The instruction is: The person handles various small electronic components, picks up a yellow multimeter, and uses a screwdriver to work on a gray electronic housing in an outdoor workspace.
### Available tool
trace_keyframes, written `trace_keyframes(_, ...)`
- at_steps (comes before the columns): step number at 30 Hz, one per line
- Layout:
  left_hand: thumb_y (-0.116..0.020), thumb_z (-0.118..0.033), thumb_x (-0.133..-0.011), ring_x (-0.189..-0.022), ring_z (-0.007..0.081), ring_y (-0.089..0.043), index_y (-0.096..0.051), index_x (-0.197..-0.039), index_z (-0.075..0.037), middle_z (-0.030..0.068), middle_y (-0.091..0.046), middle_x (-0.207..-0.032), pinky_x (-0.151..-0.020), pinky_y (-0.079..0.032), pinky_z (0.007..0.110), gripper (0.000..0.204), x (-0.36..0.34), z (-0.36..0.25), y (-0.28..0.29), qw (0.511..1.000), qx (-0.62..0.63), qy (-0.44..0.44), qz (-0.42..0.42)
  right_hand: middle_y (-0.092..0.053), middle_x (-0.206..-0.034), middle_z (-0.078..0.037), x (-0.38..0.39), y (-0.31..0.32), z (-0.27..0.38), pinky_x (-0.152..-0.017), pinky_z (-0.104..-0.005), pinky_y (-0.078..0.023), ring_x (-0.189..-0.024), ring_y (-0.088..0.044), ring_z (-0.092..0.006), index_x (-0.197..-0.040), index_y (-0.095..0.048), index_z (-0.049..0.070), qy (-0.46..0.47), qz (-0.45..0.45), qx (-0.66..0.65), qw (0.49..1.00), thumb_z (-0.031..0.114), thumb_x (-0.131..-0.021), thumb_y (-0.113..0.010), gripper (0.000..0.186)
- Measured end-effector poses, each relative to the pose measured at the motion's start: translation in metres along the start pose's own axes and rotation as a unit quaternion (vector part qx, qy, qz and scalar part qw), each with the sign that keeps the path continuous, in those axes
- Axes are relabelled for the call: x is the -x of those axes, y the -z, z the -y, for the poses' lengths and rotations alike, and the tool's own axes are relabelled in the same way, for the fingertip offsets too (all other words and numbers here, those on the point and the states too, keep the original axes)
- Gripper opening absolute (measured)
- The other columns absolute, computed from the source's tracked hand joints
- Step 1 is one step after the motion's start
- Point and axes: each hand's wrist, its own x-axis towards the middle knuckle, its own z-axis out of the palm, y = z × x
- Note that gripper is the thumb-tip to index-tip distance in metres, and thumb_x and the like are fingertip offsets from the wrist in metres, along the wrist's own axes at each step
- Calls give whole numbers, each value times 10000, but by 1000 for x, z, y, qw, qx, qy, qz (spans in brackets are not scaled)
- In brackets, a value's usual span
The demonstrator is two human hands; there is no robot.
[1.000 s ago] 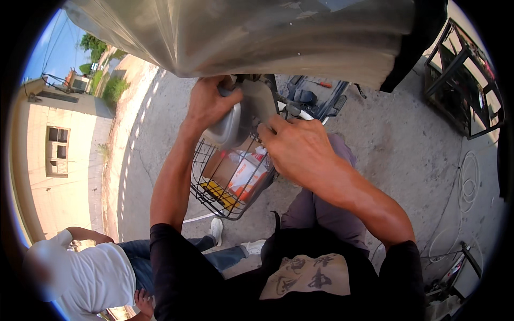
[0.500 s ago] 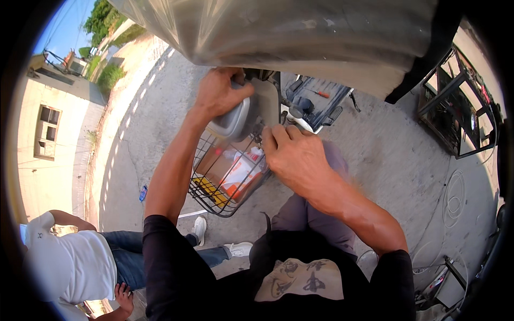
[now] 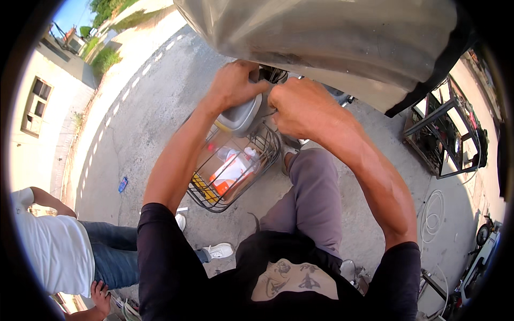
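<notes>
My left hand [image 3: 235,85] is closed over a grey rounded plastic housing [image 3: 239,116], its thumb along the top. Close beside it, my right hand [image 3: 302,107] has its fingers curled in. Whatever those fingers hold is hidden. Dark wires [image 3: 274,74] show between the two hands, under the edge of a translucent plastic cover [image 3: 326,37]. Below the housing hangs a black wire basket [image 3: 215,210]. Inside it lie a white and orange package [image 3: 231,172] and a yellow item [image 3: 199,188].
A person in a white shirt [image 3: 59,246] stands at the left. On the right are a black metal rack [image 3: 447,128] and a coiled pale hose [image 3: 432,216] on the concrete floor [image 3: 383,144]. A small blue object [image 3: 123,184] lies to the left of the basket.
My right hand has moved up and inward to beside the left hand, its fingers now curled. The view has shifted; the tray with the red-handled tool is now hidden.
</notes>
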Motion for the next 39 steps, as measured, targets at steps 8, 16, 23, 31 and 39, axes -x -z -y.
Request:
trace_keyframes(8, -769, -293, -790, -759, 279, -633, -691, -886, 43, 166, -666, -773, -748, -520, 425, 359, -10, 20, -9, 998, 58, 7, 7, -689, -1071, -202, 57, -47, -22, -853, -538, -584, -940, -724, -453, -1183, -754, 8, -27, -204, -199, 958, 67, -954, -717, 239)
trace_keyframes(16, -758, -392, -786, -776, 368, -680, -723, -871, 15, 175, -709, -800, -762, -541, 459, 417, -6, 17, -5, 996, 81, 33, -12, -696, -1083, -180, 51, -60, -20, -743, -491, -615, -868, -743, -414, -1155, -737, 6, 18, -260, -141, 955, 40, -947, -735, 211)
trace_keyframes(23, -751, -373, -791, -776, 370, -681, -748, -876, 16, 189, -729, -826, -769, -542, 462, 399, -9, 24, -9, 993, 115, 37, -11, -686, -1096, -166, 51, -72, -24, -740, -472, -626, -856, -748, -394, -1165, -752, 0, 9, -297, -167, 940, 43, -941, -755, 228)
trace_keyframes(31, -755, -253, -796, -799, 294, -671, -736, -933, 50, 161, -714, -819, -779, -534, 425, 333, -7, 14, -2, 993, 109, 53, 1, -671, -1088, -158, 51, -72, -23, -725, -456, -626, -859, -751, -378, -1193, -741, -4, 23, -298, -161, 941, 27, -944, -756, 251)
trace_keyframes(39, -745, -352, -795, -750, 373, -670, -733, -880, 9, 195, -708, -791, -753, -535, 470, 372, -9, 24, -9, 993, 116, 20, -22, -666, -1106, -170, 48, -64, -14, -689, -428, -628, -847, -753, -374, -1139, -728, -38, 48, -274, -126, 952, -12, -915, -731, 226)
